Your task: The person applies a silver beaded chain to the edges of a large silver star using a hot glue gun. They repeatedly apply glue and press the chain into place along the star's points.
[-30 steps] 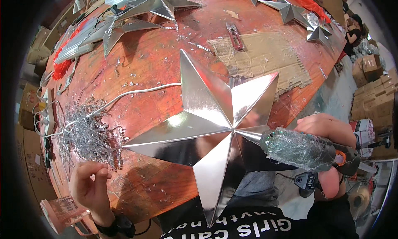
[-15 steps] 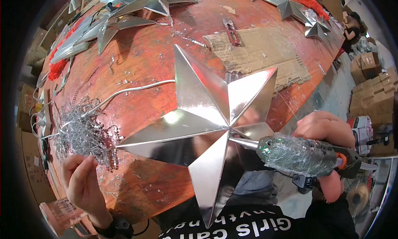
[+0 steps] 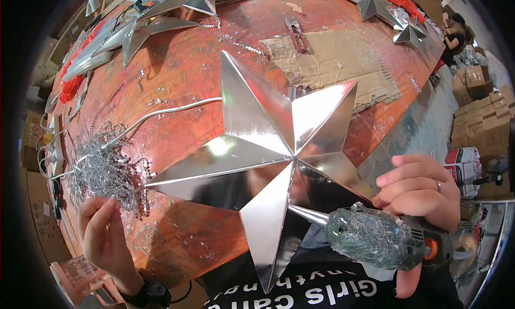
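A large shiny silver five-pointed star (image 3: 257,121) stands in front of me, its raised ridges meeting at the middle. My right hand (image 3: 421,191) holds a hot glue gun (image 3: 375,236) wrapped in clear plastic film. Its metal nozzle points left and meets the ridge of the star's lower point, just below the centre. My left hand (image 3: 104,236) is closed in a pinch beside the tip of the star's left point. Whatever sits between those fingertips is too small to make out. Right above them lies a tangled heap of silver bead trim (image 3: 110,167).
A white cord (image 3: 166,112) runs from the heap behind the star. Farther back are red-handled snips (image 3: 296,35), a piece of cardboard (image 3: 343,68) and more silver stars (image 3: 370,6). A pink spool (image 3: 75,279) is at lower left. Cardboard boxes (image 3: 483,113) are stacked at right.
The glue gun's nozzle has moved from near the star's centre down along the lower ridge. My right hand has swung lower with it. The left hand keeps its pinch nearly in place.
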A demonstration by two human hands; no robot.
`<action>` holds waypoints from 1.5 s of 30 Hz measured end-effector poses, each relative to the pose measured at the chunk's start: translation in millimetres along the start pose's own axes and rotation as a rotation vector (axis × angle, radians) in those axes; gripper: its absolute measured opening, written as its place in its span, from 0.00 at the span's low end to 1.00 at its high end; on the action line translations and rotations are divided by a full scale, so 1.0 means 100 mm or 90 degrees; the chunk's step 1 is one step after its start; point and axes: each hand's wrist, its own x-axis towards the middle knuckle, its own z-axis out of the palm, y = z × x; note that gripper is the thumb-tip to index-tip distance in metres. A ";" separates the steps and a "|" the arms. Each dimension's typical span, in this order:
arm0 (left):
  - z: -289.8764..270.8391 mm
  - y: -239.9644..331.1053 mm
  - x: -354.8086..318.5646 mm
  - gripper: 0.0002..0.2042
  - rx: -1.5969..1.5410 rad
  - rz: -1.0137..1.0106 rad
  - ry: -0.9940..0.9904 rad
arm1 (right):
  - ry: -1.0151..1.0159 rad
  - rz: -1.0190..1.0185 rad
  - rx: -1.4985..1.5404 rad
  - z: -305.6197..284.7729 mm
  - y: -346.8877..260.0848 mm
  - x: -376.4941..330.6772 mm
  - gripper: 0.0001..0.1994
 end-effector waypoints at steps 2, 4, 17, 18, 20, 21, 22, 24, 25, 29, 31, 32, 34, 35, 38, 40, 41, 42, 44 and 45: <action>-0.02 -0.03 -0.02 0.13 -0.013 -0.011 -0.005 | -0.010 0.008 -0.002 0.00 -0.03 0.01 0.06; -0.05 -0.03 -0.04 0.13 -0.019 -0.031 -0.002 | -0.007 0.004 0.000 0.02 -0.03 0.01 0.05; -0.07 -0.03 -0.09 0.13 -0.002 -0.070 -0.004 | -0.012 -0.023 -0.003 0.11 -0.05 -0.01 0.09; -0.07 -0.03 -0.09 0.13 -0.009 -0.073 -0.003 | -0.023 -0.028 -0.001 0.11 -0.04 -0.02 0.10; -0.08 -0.03 -0.09 0.13 -0.024 -0.077 -0.001 | -0.061 -0.021 0.005 0.07 -0.07 -0.02 0.10; -0.07 -0.04 -0.10 0.13 -0.025 -0.077 0.006 | -0.078 -0.014 0.006 0.04 -0.09 -0.02 0.10; -0.06 -0.04 -0.11 0.13 -0.026 -0.076 0.013 | -0.090 -0.006 0.009 0.02 -0.13 -0.01 0.10; -0.07 -0.05 -0.10 0.13 -0.041 -0.063 0.013 | -0.104 0.007 0.011 0.02 -0.17 -0.02 0.09; -0.09 -0.05 -0.08 0.13 -0.056 -0.050 0.005 | -0.106 0.010 0.010 0.03 -0.19 -0.04 0.08; -0.06 -0.06 -0.04 0.12 -0.077 0.004 -0.010 | -0.079 -0.032 0.000 0.08 -0.22 -0.12 0.05; -0.04 -0.05 -0.05 0.10 -0.046 -0.010 0.011 | -0.061 -0.063 0.003 0.12 -0.23 -0.14 0.05; -0.04 -0.04 -0.05 0.10 -0.030 -0.017 0.022 | -0.057 -0.070 0.005 0.14 -0.23 -0.16 0.05; -0.03 0.00 -0.05 0.09 -0.053 -0.033 0.014 | -0.051 -0.081 0.007 0.15 -0.24 -0.18 0.06; -0.04 0.01 -0.05 0.09 -0.064 -0.041 0.010 | -0.049 -0.075 0.008 0.15 -0.26 -0.19 0.06; -0.04 -0.03 -0.03 0.10 -0.107 -0.017 -0.001 | -0.076 -0.055 -0.009 0.12 -0.30 -0.20 0.07; -0.02 -0.01 -0.03 0.10 -0.105 -0.026 0.014 | -0.094 -0.041 -0.031 0.10 -0.34 -0.20 0.07; -0.02 -0.01 -0.03 0.10 -0.105 -0.031 0.022 | -0.095 -0.034 -0.041 0.11 -0.36 -0.20 0.08; -0.03 -0.01 -0.03 0.10 -0.108 -0.017 0.013 | -0.093 -0.026 -0.047 0.11 -0.38 -0.20 0.08; -0.04 -0.03 0.00 0.10 -0.114 0.011 -0.008 | -0.084 -0.008 -0.054 0.13 -0.40 -0.22 0.09; -0.05 -0.02 -0.01 0.10 -0.114 0.004 0.000 | -0.081 -0.011 -0.050 0.15 -0.40 -0.22 0.10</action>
